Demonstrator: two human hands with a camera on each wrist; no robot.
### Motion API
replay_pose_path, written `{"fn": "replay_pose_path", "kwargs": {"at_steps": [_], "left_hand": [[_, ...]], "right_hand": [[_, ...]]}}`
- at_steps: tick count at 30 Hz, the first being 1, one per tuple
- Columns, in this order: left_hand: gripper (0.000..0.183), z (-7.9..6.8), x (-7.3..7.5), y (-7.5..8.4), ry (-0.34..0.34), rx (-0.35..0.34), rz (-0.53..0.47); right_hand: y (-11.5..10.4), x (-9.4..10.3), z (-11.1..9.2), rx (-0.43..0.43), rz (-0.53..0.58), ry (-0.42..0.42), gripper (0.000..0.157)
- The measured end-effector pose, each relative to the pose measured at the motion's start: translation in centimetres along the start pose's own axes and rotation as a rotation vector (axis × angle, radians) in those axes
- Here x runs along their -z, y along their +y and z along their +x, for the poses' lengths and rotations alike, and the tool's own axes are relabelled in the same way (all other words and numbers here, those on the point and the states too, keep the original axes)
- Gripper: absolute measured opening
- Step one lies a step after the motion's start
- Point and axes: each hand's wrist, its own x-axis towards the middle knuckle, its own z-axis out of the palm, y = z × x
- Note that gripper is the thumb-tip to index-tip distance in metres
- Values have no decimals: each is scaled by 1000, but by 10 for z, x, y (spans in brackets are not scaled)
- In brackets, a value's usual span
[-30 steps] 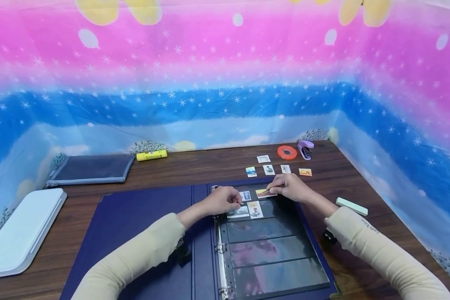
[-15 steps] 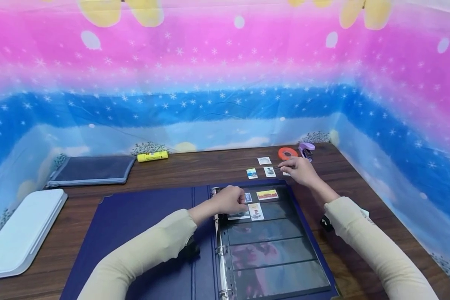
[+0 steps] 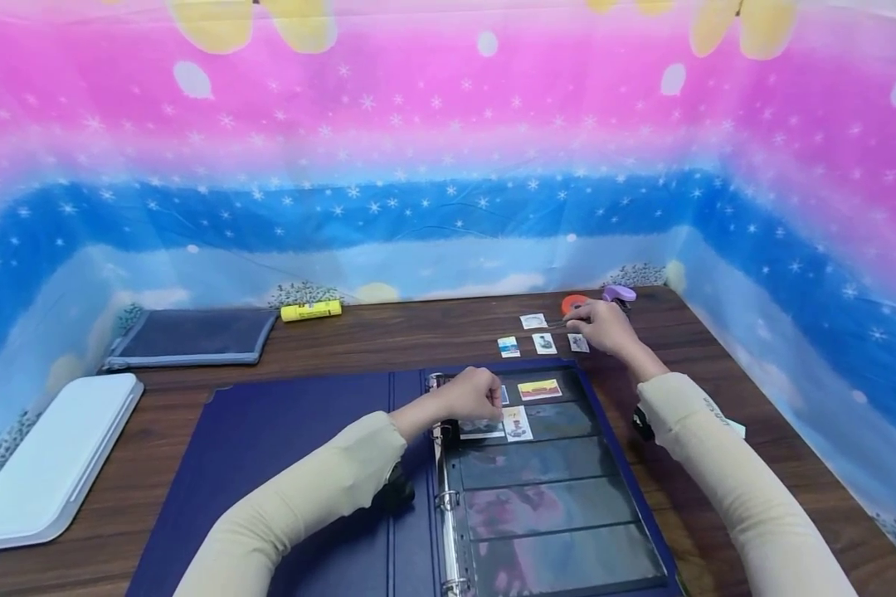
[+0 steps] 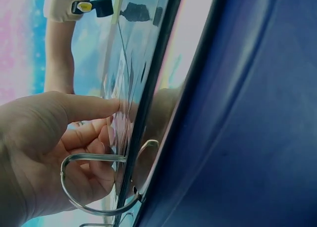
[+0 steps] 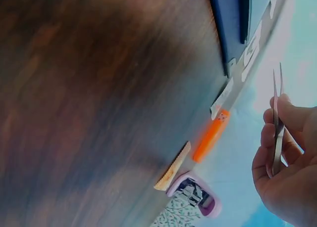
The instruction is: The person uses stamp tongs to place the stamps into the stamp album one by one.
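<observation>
My right hand (image 3: 605, 327) grips tweezers (image 5: 277, 123) over the loose stamps at the back of the table. The tweezer tips stand apart with nothing between them. Below lie a pale stamp (image 3: 533, 321), a blue one (image 3: 508, 347) and two with figures (image 3: 544, 343); an orange stamp (image 5: 172, 167) shows in the right wrist view. My left hand (image 3: 474, 395), fingers loosely bent, rests at the upper left of the black stock page (image 3: 545, 460), thumb touching its clear plastic. A yellow-red stamp (image 3: 539, 389) and a figure stamp (image 3: 518, 424) sit in its pockets.
The page lies in an open blue ring binder (image 3: 306, 464) with metal rings (image 3: 448, 500). Behind my right hand are an orange tape roll (image 3: 572, 303) and a purple stapler (image 3: 618, 293). A glue stick (image 3: 311, 310), mesh pouch (image 3: 194, 337) and white case (image 3: 56, 460) stand left.
My right hand has left the yellow-red stamp in the top pocket and moved back with the tweezers to the loose stamps. My left hand has shifted slightly right on the page.
</observation>
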Motion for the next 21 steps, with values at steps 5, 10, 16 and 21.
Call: {"fn": "replay_pose_path", "kwargs": {"at_steps": [5, 10, 16, 21], "left_hand": [[11, -1, 0, 0, -18, 40, -43], [9, 0, -1, 0, -29, 24, -57], [10, -1, 2, 1, -31, 31, -45], [10, -1, 3, 0, -34, 33, -56]], "right_hand": [[5, -6, 4, -36, -26, -63, 22], [13, -5, 3, -61, -35, -85, 21], [17, -8, 5, -31, 14, -103, 21], [18, -13, 9, -50, 20, -69, 20]]}}
